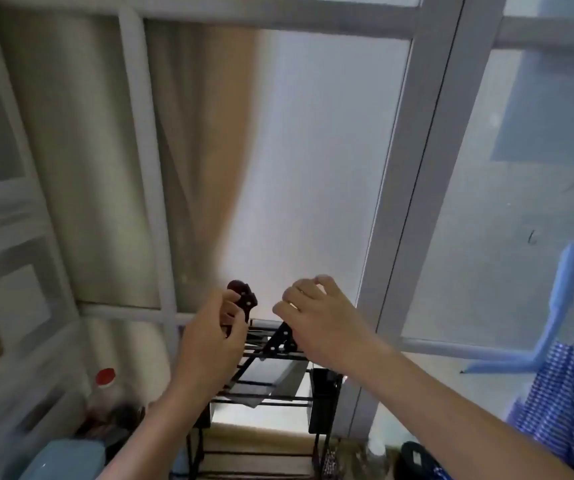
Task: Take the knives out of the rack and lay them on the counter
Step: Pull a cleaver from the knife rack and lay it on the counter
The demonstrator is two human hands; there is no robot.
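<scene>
A black wire knife rack [278, 396] stands low in the middle, in front of a frosted window. My left hand [212, 344] grips the dark brown riveted handle of a knife [244, 297] that sticks up above the rack; its blade is hidden behind my hand. My right hand [316, 317] hovers over the black handle of a second knife [280, 341], fingers bent and apart, holding nothing. That knife's broad steel blade [275, 379] hangs down inside the rack.
A bottle with a red cap [105, 379] stands left of the rack, a blue container [67, 459] below it. A black holder [325, 400] hangs on the rack's right side. Blue checked cloth [562, 382] hangs at the right. The pale counter [261, 434] shows below the rack.
</scene>
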